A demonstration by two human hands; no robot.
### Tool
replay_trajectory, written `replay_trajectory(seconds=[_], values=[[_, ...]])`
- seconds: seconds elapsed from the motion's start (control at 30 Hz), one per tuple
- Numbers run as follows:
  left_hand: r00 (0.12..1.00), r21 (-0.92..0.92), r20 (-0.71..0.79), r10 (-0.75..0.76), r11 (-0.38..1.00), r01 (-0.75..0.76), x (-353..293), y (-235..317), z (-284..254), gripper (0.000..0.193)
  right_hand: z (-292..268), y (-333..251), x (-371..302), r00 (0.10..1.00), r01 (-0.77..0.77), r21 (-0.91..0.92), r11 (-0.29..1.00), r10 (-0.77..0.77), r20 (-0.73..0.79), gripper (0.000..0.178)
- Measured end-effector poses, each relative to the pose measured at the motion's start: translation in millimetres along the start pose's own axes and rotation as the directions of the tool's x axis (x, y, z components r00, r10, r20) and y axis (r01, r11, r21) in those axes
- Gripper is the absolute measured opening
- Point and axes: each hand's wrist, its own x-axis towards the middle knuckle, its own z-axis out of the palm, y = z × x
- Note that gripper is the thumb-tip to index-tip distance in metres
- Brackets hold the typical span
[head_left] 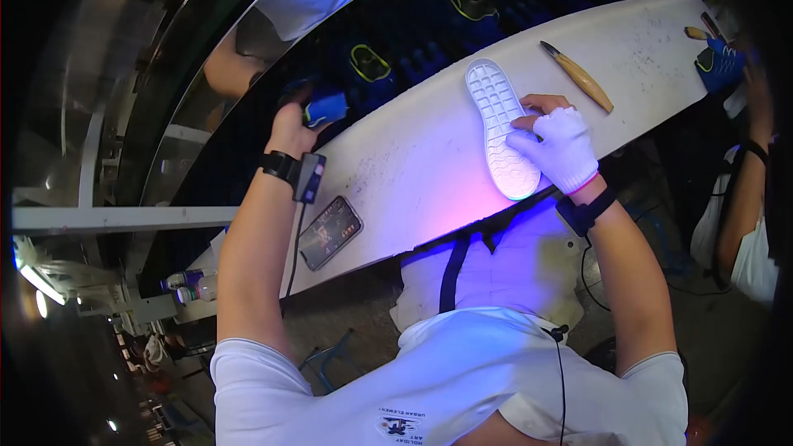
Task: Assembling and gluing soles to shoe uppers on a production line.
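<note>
One long white bench (396, 173) slants across the view, and behind it a dark strip holds a row of blue shoes, one plain by its bright green collar (370, 64). At the right end, a co-worker's hand (758, 103) is near another blue shoe (720, 64).

The white sole (500, 120) lies on the bench before the person, gridded face up, its lower end close to the front edge. The gloved right hand (555, 144) touches its right side, fingers bent and thumb over the grid; whether they pinch or only press, I cannot tell.

The left hand (291, 128) reaches to the back edge, thumb beside a small blue shoe piece (328, 109); its other fingers are lost in shadow, so their closing cannot be told. The step in hand seems to be reaching for the blue piece while steadying the sole. A next move would call for a sure hold on that piece, with the sole kept from sliding.

A wooden-handled tool (576, 76) and a smaller phone (332, 232) lie apart from both hands.
</note>
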Motion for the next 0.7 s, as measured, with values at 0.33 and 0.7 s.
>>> replay_trajectory(seconds=[0.33,0.7], values=[[0.942,0.011,0.326,-0.081,0.997,0.082,-122,-13,52,0.044,-14,-146,-30,0.818,0.485,0.282,0.827,-0.544,0.187,0.038],[0.926,0.009,0.327,-0.187,0.981,0.195,-99,-3,42,0.047,15,-348,-70,0.474,-0.88,0.305,-0.365,-0.721,0.505,0.043]])
